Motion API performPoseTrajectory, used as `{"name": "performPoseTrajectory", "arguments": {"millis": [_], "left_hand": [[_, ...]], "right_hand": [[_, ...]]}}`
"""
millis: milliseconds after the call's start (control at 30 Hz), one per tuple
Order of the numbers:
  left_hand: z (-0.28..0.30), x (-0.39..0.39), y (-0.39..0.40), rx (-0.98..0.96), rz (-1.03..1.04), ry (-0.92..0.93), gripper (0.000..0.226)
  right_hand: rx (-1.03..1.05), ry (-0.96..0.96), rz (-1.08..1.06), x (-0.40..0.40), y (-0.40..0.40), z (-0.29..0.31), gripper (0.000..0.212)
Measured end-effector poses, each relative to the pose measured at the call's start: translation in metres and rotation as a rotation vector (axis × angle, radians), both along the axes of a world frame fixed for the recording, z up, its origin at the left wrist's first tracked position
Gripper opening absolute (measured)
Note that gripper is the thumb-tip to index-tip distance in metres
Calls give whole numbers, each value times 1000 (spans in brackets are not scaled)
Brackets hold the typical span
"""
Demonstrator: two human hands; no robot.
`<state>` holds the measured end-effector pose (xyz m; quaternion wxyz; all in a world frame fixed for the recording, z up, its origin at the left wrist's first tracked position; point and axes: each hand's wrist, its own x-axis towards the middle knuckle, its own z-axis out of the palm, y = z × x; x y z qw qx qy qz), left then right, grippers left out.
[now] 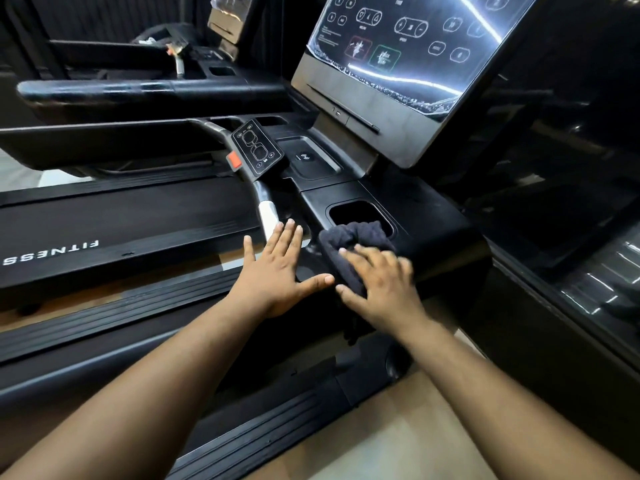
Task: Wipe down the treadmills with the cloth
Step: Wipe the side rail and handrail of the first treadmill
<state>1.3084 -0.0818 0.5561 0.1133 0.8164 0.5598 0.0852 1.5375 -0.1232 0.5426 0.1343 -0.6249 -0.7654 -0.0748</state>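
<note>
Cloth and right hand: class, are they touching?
Touching. The head view shows the right hand pressed flat on the dark cloth, its fingers overlapping the fabric beside the cup holder.

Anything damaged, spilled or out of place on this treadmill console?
Mostly no. The screen has whitish, frothy-looking streaks along its lower edge, possibly cleaner residue or glare; I cannot tell which. The right hand presses the dark cloth by the cup holder; the left hand lies flat and open.

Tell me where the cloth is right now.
The dark cloth lies under the right hand on the treadmill console, just below the cup holder, right of the left hand.
</note>
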Motion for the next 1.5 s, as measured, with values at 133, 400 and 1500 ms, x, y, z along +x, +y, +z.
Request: {"name": "performPoseTrajectory", "arguments": {"millis": [133,400,1500], "left_hand": [[5,-6,-16,90,-41,82,119],[-6,-77,-58,119,-85,268,126],[-15,-205,-116,298,-335,285,112]], "right_hand": [[-78,44,-133,26,26,9,93],[25,122,57,-88,-45,-30,86],[568,798,-474,-221,-81,-92,73]]}}
